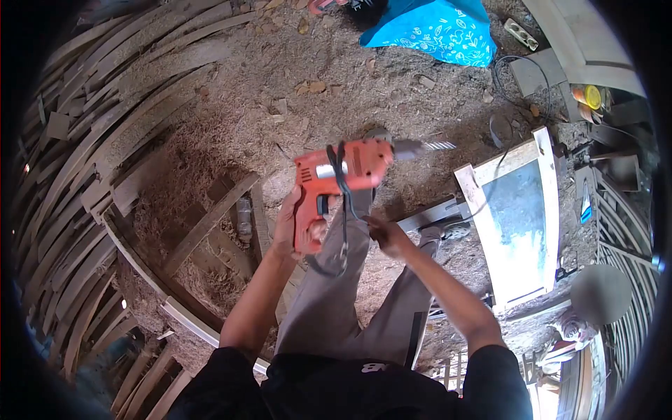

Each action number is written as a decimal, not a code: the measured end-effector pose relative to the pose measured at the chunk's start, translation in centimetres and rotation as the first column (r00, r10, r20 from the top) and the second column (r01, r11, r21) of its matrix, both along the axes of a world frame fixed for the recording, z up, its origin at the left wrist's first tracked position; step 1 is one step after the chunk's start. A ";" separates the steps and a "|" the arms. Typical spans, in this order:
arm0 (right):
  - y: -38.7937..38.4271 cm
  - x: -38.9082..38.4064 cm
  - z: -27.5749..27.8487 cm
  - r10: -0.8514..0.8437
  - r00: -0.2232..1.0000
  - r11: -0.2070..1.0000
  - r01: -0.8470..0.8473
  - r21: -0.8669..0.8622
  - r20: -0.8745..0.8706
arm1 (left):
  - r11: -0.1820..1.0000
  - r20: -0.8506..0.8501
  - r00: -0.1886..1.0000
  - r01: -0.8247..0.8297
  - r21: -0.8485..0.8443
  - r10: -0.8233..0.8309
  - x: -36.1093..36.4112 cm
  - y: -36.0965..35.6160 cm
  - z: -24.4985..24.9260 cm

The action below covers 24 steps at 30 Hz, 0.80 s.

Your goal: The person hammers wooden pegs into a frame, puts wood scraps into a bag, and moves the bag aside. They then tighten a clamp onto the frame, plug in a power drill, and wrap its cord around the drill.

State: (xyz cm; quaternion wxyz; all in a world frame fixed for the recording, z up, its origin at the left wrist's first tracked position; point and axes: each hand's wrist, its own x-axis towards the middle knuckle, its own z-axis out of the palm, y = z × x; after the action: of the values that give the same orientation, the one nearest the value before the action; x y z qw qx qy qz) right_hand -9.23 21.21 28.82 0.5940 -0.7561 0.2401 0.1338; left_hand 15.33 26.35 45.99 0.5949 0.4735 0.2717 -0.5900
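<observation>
My left hand [288, 227] grips the handle of an orange electric drill [336, 178], held up in front of me with its bit [437, 146] pointing right. The drill's black cord [341, 210] is wrapped over the drill body and hangs down in a loop. My right hand [386, 236] pinches that cord just right of the handle. Below the drill I see my own grey trousers and one shoe on the sawdust floor.
A white-framed panel [514, 220] lies on the ground to the right. Stacks of wooden planks [91, 161] curve along the left. A blue patterned cloth [437, 28] lies at the top, with a power strip [521, 33] and cable beside it. Metal grating stands at far right.
</observation>
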 end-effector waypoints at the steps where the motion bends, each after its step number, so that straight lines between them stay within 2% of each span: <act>1: 0.2 -0.7 -4.1 0.057 0.998 0.983 -0.063 0.171 0.037 | 0.999 -0.228 0.973 -0.031 -0.043 0.020 0.2 0.9 0.0; 2: -2.3 0.4 -4.1 0.102 0.994 0.981 -0.108 0.162 0.045 | 0.999 -0.233 0.972 -0.026 -0.041 0.016 0.6 1.4 0.6; 3: -4.9 1.7 -3.8 0.146 0.988 0.976 -0.152 0.153 0.054 | 0.992 -0.290 0.951 0.085 -0.089 -0.108 1.0 1.7 1.2; 4: -8.5 3.6 -3.4 0.035 0.999 0.965 -0.030 0.260 -0.016 | 0.972 -0.343 0.912 0.187 -0.142 -0.225 1.4 2.1 1.7; 5: -12.2 5.5 -3.0 -0.081 0.993 0.930 0.108 0.351 -0.091 | 0.955 -0.286 0.912 0.261 -0.144 -0.292 1.8 2.0 2.5; 6: -15.0 6.9 -1.0 -0.125 0.987 0.961 0.145 0.237 -0.097 | 0.932 -0.230 0.905 0.334 -0.141 -0.359 2.2 1.9 3.2; 7: -18.4 8.3 1.9 -0.168 0.981 0.977 0.179 0.118 -0.098 | 0.824 -0.175 0.805 0.560 -0.089 -0.567 2.9 0.5 4.8; 8: -20.4 8.7 2.0 -0.142 0.990 0.986 0.142 0.088 -0.003 | 0.663 -0.134 0.654 0.748 -0.029 -0.744 3.2 -0.4 6.1; 9: -22.1 8.8 2.4 -0.111 0.989 0.993 0.106 0.050 0.095 | 0.638 -0.171 0.647 0.762 0.112 -0.743 2.7 -0.8 6.7; 10: -22.9 8.7 5.2 -0.107 0.990 0.994 0.103 0.048 0.096 | 0.640 -0.168 0.650 0.760 0.111 -0.741 1.9 0.6 5.4; 11: -22.9 8.3 9.2 0.009 0.999 1.000 -0.009 0.010 0.049 | 0.634 -0.016 0.689 0.675 0.377 -0.724 0.6 3.1 2.9; 12: -21.9 7.8 12.2 0.124 0.992 0.992 -0.124 -0.024 0.000 | 0.610 0.143 0.685 0.511 0.605 -0.715 -0.1 4.2 1.4; 13: -20.2 7.3 13.9 0.138 0.990 0.990 -0.138 -0.002 -0.031 | 0.623 0.232 0.658 0.454 0.637 -0.717 -0.5 3.3 1.4; 14: -18.0 6.8 15.3 0.154 0.986 0.988 -0.152 0.023 -0.060 | 0.628 0.241 0.661 0.442 0.641 -0.711 -0.5 3.3 0.6; 16: -10.8 4.8 14.8 -0.095 0.995 0.961 0.088 0.260 0.013 | 0.762 0.325 0.851 0.127 0.635 -0.412 -0.3 4.1 -1.6; 17: -6.5 3.2 13.7 -0.114 0.993 0.959 0.105 0.263 0.018 | 0.846 0.393 0.870 0.050 0.531 -0.298 -0.2 2.9 -1.2; 18: -2.7 2.0 11.8 -0.137 0.990 0.956 0.128 0.264 0.015 | 0.846 0.396 0.870 0.046 0.531 -0.295 0.4 2.9 -0.7; 19: -0.2 1.4 9.4 -0.109 0.993 0.958 0.090 0.273 0.055 | 0.913 0.388 0.908 -0.014 0.407 -0.159 0.8 3.3 -0.4; 20: 2.1 0.0 7.5 -0.090 0.993 0.960 0.067 0.272 0.072 | 0.959 0.336 0.942 -0.071 0.276 -0.027 1.0 3.6 -0.4; 21: 3.6 -0.8 4.6 -0.009 0.998 0.945 -0.014 0.328 0.069 | 0.981 0.034 0.982 -0.188 0.039 0.187 1.8 4.5 -0.1; 22: 3.7 -0.8 1.3 0.061 0.996 0.920 -0.082 0.383 0.066 | 0.979 -0.149 0.970 -0.200 -0.046 0.191 2.0 5.0 0.4; 23: 2.6 -0.1 -1.6 0.105 0.992 0.922 -0.122 0.367 0.066 | 0.966 -0.330 0.927 -0.228 -0.121 0.177 2.0 5.6 1.0; 24: -0.2 1.5 -2.9 0.130 0.990 0.936 -0.139 0.323 0.049 | 0.986 -0.351 0.931 -0.143 -0.090 0.103 2.1 6.6 1.3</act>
State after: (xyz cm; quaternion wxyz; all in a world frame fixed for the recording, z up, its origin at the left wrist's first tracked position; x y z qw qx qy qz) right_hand -7.75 21.03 25.93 0.7034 -0.6639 0.1543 0.2017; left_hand 17.41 32.94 47.34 0.5999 0.3102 0.3666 -0.6399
